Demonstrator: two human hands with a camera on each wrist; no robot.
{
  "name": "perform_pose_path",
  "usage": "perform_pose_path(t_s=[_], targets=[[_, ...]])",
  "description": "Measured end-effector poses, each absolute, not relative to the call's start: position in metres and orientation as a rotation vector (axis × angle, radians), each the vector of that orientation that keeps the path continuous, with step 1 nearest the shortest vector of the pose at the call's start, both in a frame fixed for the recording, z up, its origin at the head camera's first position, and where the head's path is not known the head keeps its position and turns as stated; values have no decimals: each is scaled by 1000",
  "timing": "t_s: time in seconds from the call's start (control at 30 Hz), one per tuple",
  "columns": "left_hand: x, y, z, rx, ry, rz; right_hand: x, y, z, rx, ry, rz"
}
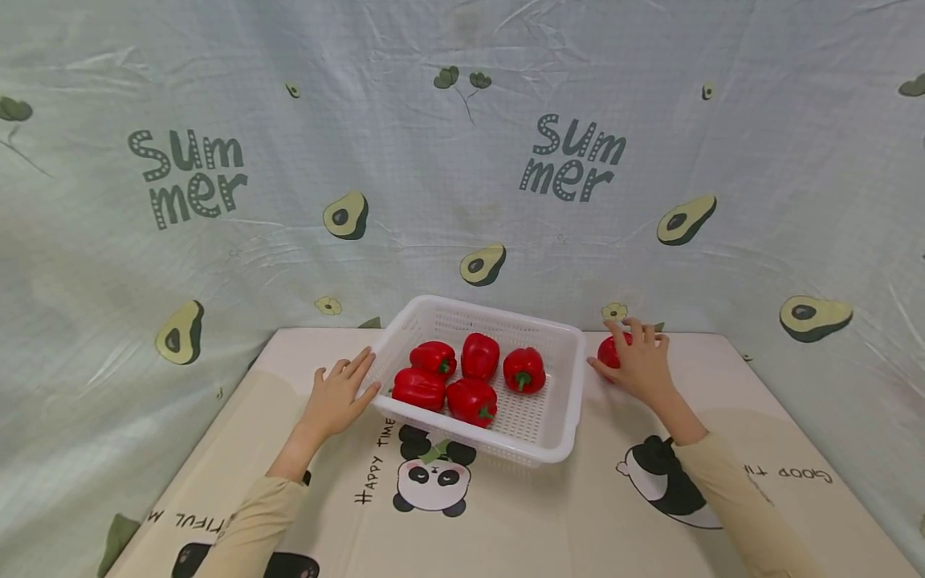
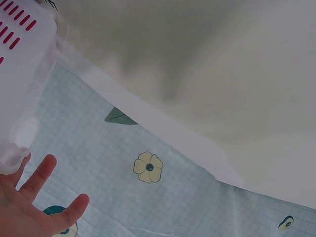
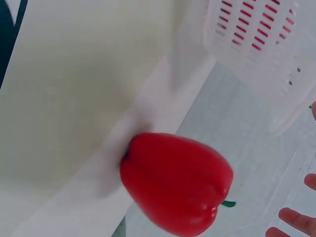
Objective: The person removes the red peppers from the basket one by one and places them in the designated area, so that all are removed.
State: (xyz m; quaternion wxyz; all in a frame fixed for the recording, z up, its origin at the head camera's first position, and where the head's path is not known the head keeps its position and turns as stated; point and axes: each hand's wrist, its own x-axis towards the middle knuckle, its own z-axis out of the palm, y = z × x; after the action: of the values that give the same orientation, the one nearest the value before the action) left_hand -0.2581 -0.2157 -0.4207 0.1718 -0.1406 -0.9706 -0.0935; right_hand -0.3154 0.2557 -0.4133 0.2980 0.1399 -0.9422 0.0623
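Note:
A white perforated plastic basket (image 1: pixel 538 441) holds several red bell peppers (image 1: pixel 471 401) with green stems. My left hand (image 1: pixel 336 401) is at the basket's left side, fingers spread and fairly straight; in the left wrist view its fingertips (image 2: pixel 44 168) lie by the basket's corner. Right of the basket, a single red bell pepper (image 3: pixel 175 182) rests near the table's back edge. Over it reaches my right hand (image 1: pixel 641 365), fingers spread and partly covering it in the head view. The right wrist view has a gap between the fingers (image 3: pixel 298 220) and that pepper.
The table (image 1: pixel 325 514) wears a cream cloth printed with pandas and lettering. Behind its back edge hangs a pale blue-green curtain (image 1: pixel 405 160) with avocado prints, close to the basket and the single pepper.

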Motion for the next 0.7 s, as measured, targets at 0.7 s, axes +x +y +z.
perform_pose_path(t_s=[0.7], targets=[[-258, -213, -422, -385, -2753, -260, -303, 227, -397, 642, -2402, 95]])
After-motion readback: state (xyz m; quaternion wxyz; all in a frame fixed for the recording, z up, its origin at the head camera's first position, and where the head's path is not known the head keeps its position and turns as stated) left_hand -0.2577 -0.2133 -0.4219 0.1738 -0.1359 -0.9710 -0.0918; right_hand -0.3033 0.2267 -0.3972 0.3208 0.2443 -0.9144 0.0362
